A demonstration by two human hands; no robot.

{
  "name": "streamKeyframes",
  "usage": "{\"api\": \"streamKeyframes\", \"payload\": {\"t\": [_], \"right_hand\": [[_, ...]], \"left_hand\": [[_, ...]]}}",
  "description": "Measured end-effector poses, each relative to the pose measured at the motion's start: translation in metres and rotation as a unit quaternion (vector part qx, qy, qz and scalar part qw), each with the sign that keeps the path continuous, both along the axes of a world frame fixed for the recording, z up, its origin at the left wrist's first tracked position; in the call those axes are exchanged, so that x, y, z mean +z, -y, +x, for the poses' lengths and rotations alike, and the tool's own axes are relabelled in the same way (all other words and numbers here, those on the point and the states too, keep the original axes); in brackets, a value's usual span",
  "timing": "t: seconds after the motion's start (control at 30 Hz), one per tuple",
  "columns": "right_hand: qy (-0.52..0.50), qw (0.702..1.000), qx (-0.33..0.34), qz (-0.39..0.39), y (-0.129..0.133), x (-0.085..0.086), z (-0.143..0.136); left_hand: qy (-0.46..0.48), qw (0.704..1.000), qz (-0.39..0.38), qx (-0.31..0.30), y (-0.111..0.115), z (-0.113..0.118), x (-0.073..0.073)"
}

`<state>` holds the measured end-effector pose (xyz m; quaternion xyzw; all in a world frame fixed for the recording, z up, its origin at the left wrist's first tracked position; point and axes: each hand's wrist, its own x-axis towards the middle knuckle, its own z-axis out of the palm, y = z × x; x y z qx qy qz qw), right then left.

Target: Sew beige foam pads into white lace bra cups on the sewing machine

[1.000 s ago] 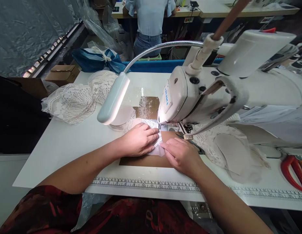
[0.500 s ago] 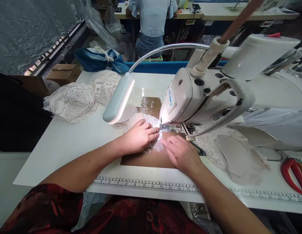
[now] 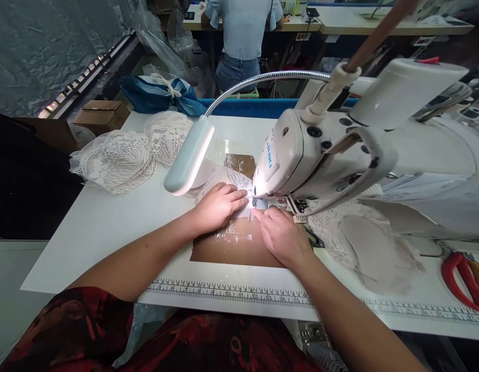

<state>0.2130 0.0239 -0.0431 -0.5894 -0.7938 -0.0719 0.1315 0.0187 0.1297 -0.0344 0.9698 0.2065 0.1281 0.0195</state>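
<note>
Under the needle area of the white sewing machine [image 3: 284,147] lies a white lace piece [image 3: 239,179], brightly lit. My left hand [image 3: 217,207] rests flat on the lace, left of the needle, fingers stretched toward it. From the front right, my right hand [image 3: 285,233] reaches in and pinches the near edge of the lace by the presser foot; its other fingers are curled. The needle itself is too small to make out. Beneath both hands is a brown sheet [image 3: 232,250] covered with clear tape.
A lamp [image 3: 189,157] hangs over the left side. Lace pieces lie in a pile [image 3: 115,160] at left and in another stack [image 3: 367,248] at right. Red-handled scissors [image 3: 462,279] lie far right. A printed ruler [image 3: 224,293] edges the table. Another person [image 3: 241,36] sits beyond.
The lace has moved away from me, toward the back, exposing more brown sheet. Both hands have moved slightly with it, up and to the left.
</note>
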Motion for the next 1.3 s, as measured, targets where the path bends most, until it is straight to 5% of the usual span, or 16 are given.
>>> {"api": "streamKeyframes", "payload": {"t": [0.43, 0.7, 0.93, 1.0, 1.17, 1.3], "right_hand": [[-0.023, 0.998, 0.013, -0.051, 0.004, 0.005, 0.006], [0.066, 0.981, -0.118, -0.138, 0.027, 0.040, 0.030], [0.155, 0.969, -0.101, -0.163, 0.036, 0.033, 0.048], [0.161, 0.970, -0.098, -0.153, 0.035, 0.031, 0.046], [0.163, 0.971, -0.119, -0.131, 0.030, 0.027, 0.041], [0.134, 0.978, -0.121, -0.103, 0.028, 0.021, 0.048]], "left_hand": [[0.081, 0.995, -0.043, 0.044, -0.003, -0.006, -0.006], [0.109, 0.977, -0.119, 0.140, -0.001, -0.019, 0.001], [0.061, 0.933, -0.337, -0.107, 0.047, -0.031, 0.036], [0.103, 0.929, -0.348, -0.071, 0.052, -0.032, 0.043], [0.170, 0.894, -0.394, 0.130, 0.033, -0.032, 0.039], [0.135, 0.857, -0.475, 0.150, 0.019, -0.031, 0.025]]}}
